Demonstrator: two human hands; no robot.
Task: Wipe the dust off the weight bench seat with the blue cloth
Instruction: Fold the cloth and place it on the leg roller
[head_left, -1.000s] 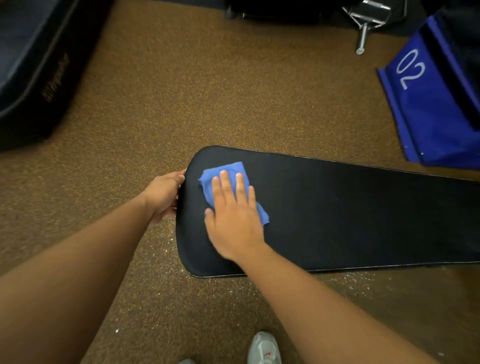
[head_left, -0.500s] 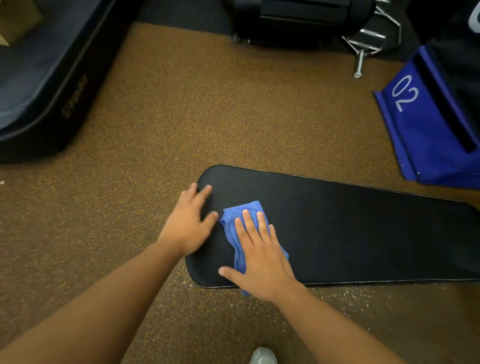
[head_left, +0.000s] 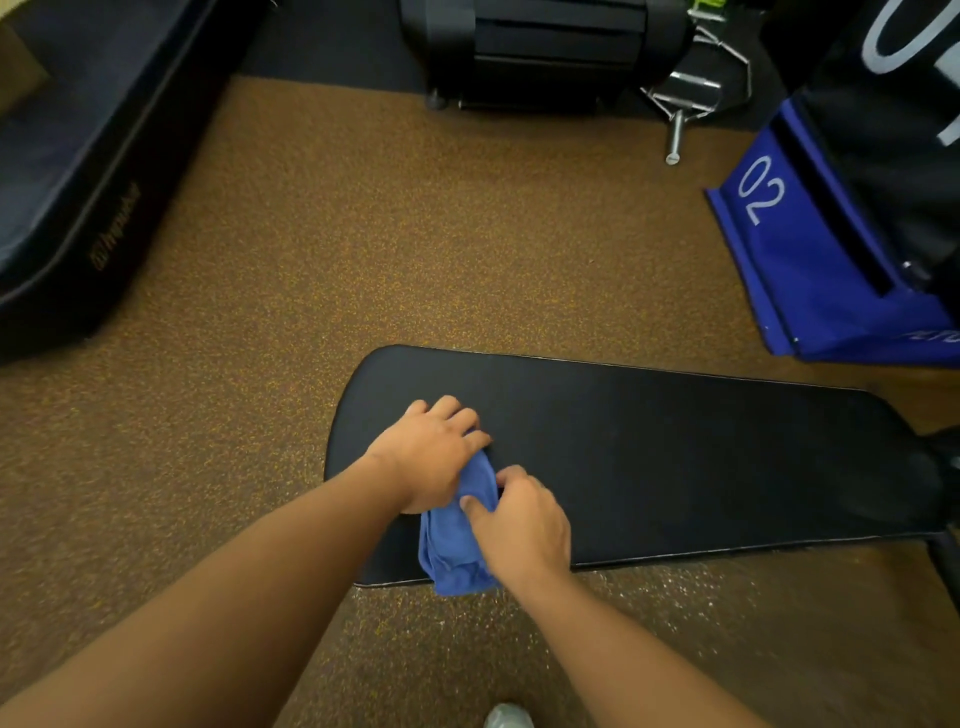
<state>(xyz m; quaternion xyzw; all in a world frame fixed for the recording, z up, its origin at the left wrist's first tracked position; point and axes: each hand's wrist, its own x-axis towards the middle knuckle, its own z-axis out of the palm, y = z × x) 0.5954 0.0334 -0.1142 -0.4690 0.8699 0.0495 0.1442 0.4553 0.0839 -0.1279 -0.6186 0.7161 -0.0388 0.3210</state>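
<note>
On a speckled brown floor (head_left: 363, 249), the black weight bench seat (head_left: 675, 457) carries the bunched blue cloth (head_left: 457, 545) at its near-left edge, overhanging slightly, with left hand (head_left: 431, 457) and right hand (head_left: 524, 525) both pinching the cloth, fingers curled closed upon it.

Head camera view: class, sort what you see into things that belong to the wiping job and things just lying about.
Belongs to the job:
bunched blue cloth
long black padded bench seat
left hand
right hand

Just lying about:
blue box marked 02
chrome metal handle
dark mat with gold lettering
</note>
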